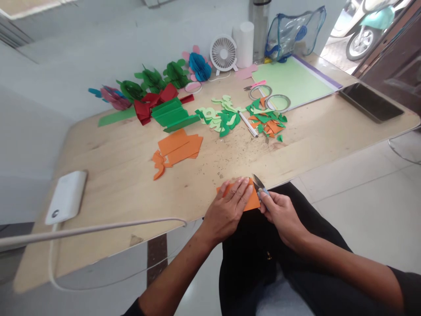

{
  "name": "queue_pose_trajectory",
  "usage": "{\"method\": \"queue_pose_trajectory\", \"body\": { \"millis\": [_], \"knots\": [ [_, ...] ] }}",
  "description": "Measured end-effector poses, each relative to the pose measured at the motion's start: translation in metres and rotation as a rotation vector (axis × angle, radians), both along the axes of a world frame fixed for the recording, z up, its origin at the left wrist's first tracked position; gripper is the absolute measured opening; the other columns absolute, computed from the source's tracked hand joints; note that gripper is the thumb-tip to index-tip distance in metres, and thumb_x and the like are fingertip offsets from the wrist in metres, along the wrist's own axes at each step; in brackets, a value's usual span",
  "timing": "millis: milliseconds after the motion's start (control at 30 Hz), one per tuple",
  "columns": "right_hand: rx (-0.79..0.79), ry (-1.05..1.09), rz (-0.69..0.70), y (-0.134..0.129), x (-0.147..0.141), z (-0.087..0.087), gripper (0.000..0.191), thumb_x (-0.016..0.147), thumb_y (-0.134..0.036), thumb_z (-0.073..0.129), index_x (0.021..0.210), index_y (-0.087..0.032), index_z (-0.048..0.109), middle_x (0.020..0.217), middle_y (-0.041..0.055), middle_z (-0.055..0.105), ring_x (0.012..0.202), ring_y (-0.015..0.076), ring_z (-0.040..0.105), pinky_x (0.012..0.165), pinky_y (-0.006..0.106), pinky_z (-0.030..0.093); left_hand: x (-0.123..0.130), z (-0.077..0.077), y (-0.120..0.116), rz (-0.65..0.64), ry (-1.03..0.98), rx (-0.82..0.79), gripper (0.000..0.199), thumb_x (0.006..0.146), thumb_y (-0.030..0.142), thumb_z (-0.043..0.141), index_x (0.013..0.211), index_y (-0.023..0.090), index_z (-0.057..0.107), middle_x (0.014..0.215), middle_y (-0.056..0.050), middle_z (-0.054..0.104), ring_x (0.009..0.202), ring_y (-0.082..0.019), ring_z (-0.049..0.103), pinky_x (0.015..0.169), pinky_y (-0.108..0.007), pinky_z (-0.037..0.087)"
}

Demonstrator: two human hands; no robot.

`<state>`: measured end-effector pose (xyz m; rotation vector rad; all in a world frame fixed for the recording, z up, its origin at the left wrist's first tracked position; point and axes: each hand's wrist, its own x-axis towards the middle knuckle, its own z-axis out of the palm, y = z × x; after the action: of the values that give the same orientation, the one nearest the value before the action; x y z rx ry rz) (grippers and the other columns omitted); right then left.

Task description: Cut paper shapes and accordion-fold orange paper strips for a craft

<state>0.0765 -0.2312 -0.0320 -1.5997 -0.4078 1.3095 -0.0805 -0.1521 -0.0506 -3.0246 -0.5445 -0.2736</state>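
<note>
An orange paper piece (251, 202) lies at the table's front edge, partly over the lap. My left hand (230, 206) rests on it with the fingers together, pressing it from above. In my right hand (279, 213) is a pair of small scissors (259, 183), its pointed blades at the paper's right edge. Whether the blades have paper between them is too small to tell. Farther back on the left are orange paper sheets (184, 149), with curved orange scraps (159, 164) beside them.
Folded green paper (174, 113), green cutouts (226, 118), mixed scraps (271, 125), a white pen (248, 124) and tape rings (278, 102) lie farther back. A white power bank (67, 196) with a cable is at left, a phone (371, 102) at right.
</note>
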Motion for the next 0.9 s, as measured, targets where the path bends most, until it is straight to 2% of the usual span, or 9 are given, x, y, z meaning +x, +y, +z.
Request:
{"method": "queue_pose_trajectory", "body": {
  "millis": [167,267,400,467,567,633,733,833,900],
  "knots": [
    [0.007,-0.022,-0.211,-0.004,0.022,0.005,0.048,0.069,-0.062,0.068,0.076,-0.014,0.063,0.053,-0.0056,0.045,0.042,0.0039,0.03,0.041,0.021,0.018,0.0,0.0,0.0,0.007,0.002,-0.02,0.053,0.091,0.01,0.03,0.144,0.008,0.035,0.151,-0.013,0.036,0.143,-0.026,0.027,0.116,-0.047,0.023],
    [0.069,-0.119,-0.219,-0.005,0.047,0.015,0.046,0.073,-0.06,0.065,0.083,-0.015,0.065,0.056,-0.0052,0.045,0.044,0.0051,0.033,0.041,0.021,0.019,0.0,-0.001,-0.001,0.02,-0.016,-0.019,0.054,0.091,0.011,0.032,0.144,0.008,0.035,0.151,-0.014,0.037,0.142,-0.027,0.028,0.115,-0.047,0.025],
    [0.127,-0.506,-0.115,0.008,0.097,0.03,0.046,0.084,-0.06,0.05,0.088,-0.018,0.067,0.061,-0.0016,0.051,0.049,0.0093,0.039,0.047,0.024,0.029,0.004,0.003,0.002,0.124,-0.102,0.052,0.055,0.089,0.008,0.034,0.143,0.006,0.036,0.148,-0.016,0.041,0.141,-0.029,0.03,0.113,-0.048,0.027],
    [0.091,-0.847,-0.076,0.023,0.128,0.033,0.046,0.089,-0.055,0.041,0.085,-0.018,0.068,0.07,0.0036,0.06,0.052,0.0116,0.044,0.052,0.027,0.034,0.008,0.007,0.01,0.228,-0.14,0.092,0.055,0.089,0.008,0.034,0.144,0.006,0.036,0.147,-0.016,0.042,0.141,-0.029,0.03,0.113,-0.048,0.027],
    [-0.065,-1.39,0.139,0.055,0.168,0.034,0.044,0.093,-0.042,0.032,0.107,-0.019,0.067,0.091,0.0103,0.069,0.065,0.0181,0.055,0.058,0.031,0.035,0.015,0.011,0.033,0.382,-0.156,0.124,0.054,0.091,0.011,0.034,0.144,0.009,0.036,0.147,-0.017,0.043,0.14,-0.031,0.032,0.111,-0.05,0.028],
    [-0.089,-1.477,0.191,0.076,0.185,0.033,0.041,0.091,-0.043,0.039,0.108,-0.019,0.067,0.105,0.0145,0.068,0.071,0.0216,0.057,0.058,0.032,0.032,0.018,0.011,0.053,0.446,-0.136,0.117,0.053,0.09,0.011,0.034,0.144,0.011,0.038,0.147,-0.017,0.043,0.137,-0.033,0.035,0.109,-0.052,0.03],
    [-0.088,-1.545,0.288,0.097,0.197,0.03,0.04,0.09,-0.045,0.041,0.106,-0.019,0.067,0.105,0.0173,0.067,0.08,0.0267,0.059,0.057,0.034,0.031,0.02,0.007,0.08,0.5,-0.064,0.076,0.054,0.089,0.01,0.034,0.142,0.014,0.04,0.146,-0.016,0.044,0.133,-0.033,0.04,0.106,-0.053,0.034],
    [-0.07,-1.664,0.409,0.103,0.203,0.025,0.041,0.092,-0.043,0.036,0.111,-0.02,0.064,0.108,0.0168,0.066,0.092,0.0317,0.059,0.06,0.036,0.035,0.019,0.002,0.095,0.483,0.016,0.014,0.053,0.089,0.01,0.035,0.142,0.016,0.042,0.145,-0.014,0.046,0.131,-0.031,0.043,0.105,-0.049,0.037],
    [-0.052,-1.722,0.427,0.102,0.21,0.02,0.041,0.092,-0.042,0.034,0.113,-0.022,0.063,0.108,0.0148,0.066,0.094,0.033,0.059,0.061,0.037,0.038,0.016,0.0,0.099,0.453,0.049,-0.02,0.052,0.09,0.011,0.037,0.141,0.018,0.041,0.145,-0.012,0.047,0.131,-0.029,0.043,0.106,-0.048,0.037]
  ]
}}
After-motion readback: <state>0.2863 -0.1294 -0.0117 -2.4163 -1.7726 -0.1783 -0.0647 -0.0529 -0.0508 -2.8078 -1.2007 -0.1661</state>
